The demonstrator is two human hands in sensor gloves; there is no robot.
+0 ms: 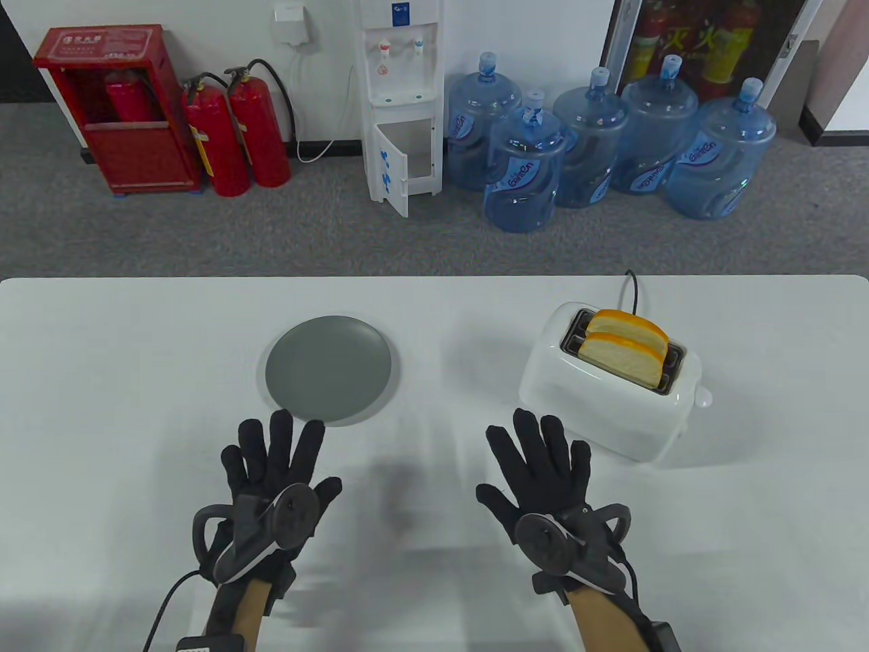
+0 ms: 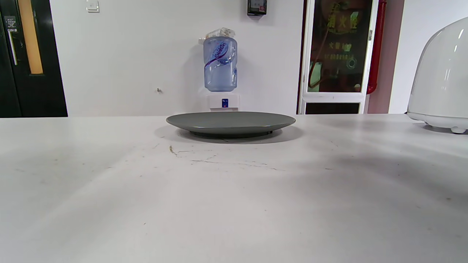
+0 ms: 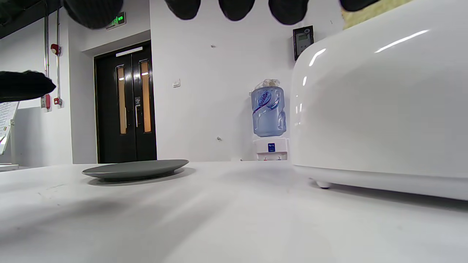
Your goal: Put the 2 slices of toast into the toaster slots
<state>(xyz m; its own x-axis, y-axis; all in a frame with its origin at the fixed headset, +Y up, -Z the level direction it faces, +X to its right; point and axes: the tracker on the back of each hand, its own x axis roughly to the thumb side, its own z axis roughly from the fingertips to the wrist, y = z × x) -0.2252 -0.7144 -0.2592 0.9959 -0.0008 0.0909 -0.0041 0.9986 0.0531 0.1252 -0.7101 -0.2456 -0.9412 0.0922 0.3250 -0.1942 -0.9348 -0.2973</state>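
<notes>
So the toaster (image 1: 607, 384) is a glossy white rounded two-slot one, sitting on the white surface (image 1: 434, 557) with its black cord running off the far edge behind it and a small white knob on its right end. Both slices of toast (image 1: 628, 350) are in it, one per slot, standing upright side by side and sticking up well above the top; pale yellow crumb with an orange-brown crust along the upper edge. Well to the left of the toaster is a round grey plate (image 1: 328, 370) with nothing on it. The right hand (image 1: 546, 489) is just in front of the toaster's near left corner, black glove, fingers straight and spread, grip wide open and holding nothing; from the right wrist view the fingertips (image 3: 236, 8) hang in along the top with the toaster's shiny side (image 3: 380, 109) filling the right half. The left hand (image 1: 275, 485) is further left of the toaster, just in front of the plate, also flat and spread with nothing in its grip. Can't tell if either palm actually touches the surface.
</notes>
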